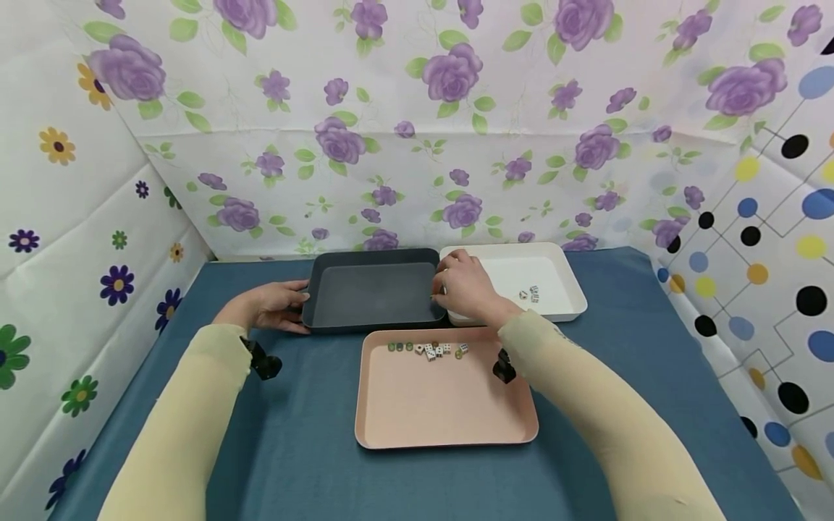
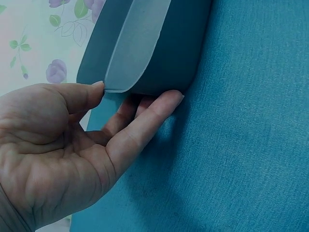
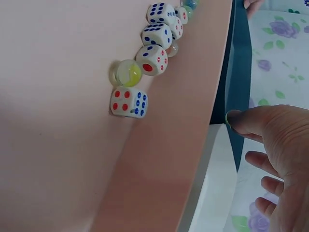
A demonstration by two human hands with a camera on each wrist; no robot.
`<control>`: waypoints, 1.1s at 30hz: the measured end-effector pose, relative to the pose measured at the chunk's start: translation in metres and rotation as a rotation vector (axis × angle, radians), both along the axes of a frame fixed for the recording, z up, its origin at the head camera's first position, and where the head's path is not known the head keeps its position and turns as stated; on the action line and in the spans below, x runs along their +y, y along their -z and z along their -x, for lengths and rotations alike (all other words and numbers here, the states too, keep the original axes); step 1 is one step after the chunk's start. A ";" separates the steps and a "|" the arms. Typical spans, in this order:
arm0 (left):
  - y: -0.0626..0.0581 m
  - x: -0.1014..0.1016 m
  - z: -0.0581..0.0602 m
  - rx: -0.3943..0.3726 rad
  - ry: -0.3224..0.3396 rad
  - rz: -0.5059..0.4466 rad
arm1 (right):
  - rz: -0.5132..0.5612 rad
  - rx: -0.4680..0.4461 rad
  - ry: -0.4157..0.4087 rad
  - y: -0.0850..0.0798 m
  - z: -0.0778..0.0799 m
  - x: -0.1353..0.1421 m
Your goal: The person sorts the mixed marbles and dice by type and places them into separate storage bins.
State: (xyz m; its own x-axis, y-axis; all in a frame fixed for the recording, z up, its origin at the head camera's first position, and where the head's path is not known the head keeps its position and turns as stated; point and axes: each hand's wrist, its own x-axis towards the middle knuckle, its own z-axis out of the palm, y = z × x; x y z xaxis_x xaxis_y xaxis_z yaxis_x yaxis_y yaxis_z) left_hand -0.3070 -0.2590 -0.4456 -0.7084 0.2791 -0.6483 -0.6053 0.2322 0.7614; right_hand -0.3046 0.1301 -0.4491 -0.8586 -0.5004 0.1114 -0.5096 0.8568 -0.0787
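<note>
At the back stands a dark grey tray (image 1: pixel 374 293); my left hand (image 1: pixel 276 305) holds its left end, thumb (image 2: pixel 91 96) at the rim and fingers against the outer wall. Over that tray's right end, beside the white tray (image 1: pixel 560 264), is my right hand (image 1: pixel 465 286). Thumb and finger pinch a small greenish marble (image 3: pixel 228 121), mostly hidden by the thumb. Nearer me, a pink tray (image 1: pixel 443 412) bears several white dice (image 1: pixel 431 353) and several glass marbles (image 1: pixel 400 347) along its far side. A yellow-green marble (image 3: pixel 128 73) lies among the dice in the right wrist view.
Several dice (image 1: pixel 534 294) lie in the white tray's right half. A blue cloth (image 1: pixel 300 434) covers the table. Floral sheeting (image 1: pixel 404 166) rises right behind the two back trays, and patterned sheets hang at both sides.
</note>
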 end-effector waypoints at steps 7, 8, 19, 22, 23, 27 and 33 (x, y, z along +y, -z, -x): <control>0.001 0.003 -0.001 -0.004 -0.007 -0.006 | -0.024 -0.016 0.002 0.004 -0.002 -0.001; 0.001 0.003 -0.001 -0.004 -0.006 -0.007 | -0.024 -0.017 0.003 0.005 -0.002 -0.001; 0.000 0.003 0.001 -0.010 -0.003 -0.002 | 0.054 0.006 0.008 -0.008 -0.006 0.009; 0.000 0.002 0.001 -0.012 -0.003 -0.005 | 0.060 0.010 0.008 -0.012 -0.007 0.012; 0.000 0.001 0.001 -0.011 -0.002 -0.006 | 0.060 0.011 0.006 -0.013 -0.007 0.012; 0.000 0.001 0.001 -0.006 -0.004 -0.007 | 0.068 0.013 -0.003 -0.017 -0.009 0.015; 0.001 0.000 0.001 -0.006 -0.011 -0.008 | 0.093 0.025 -0.026 -0.022 -0.013 0.017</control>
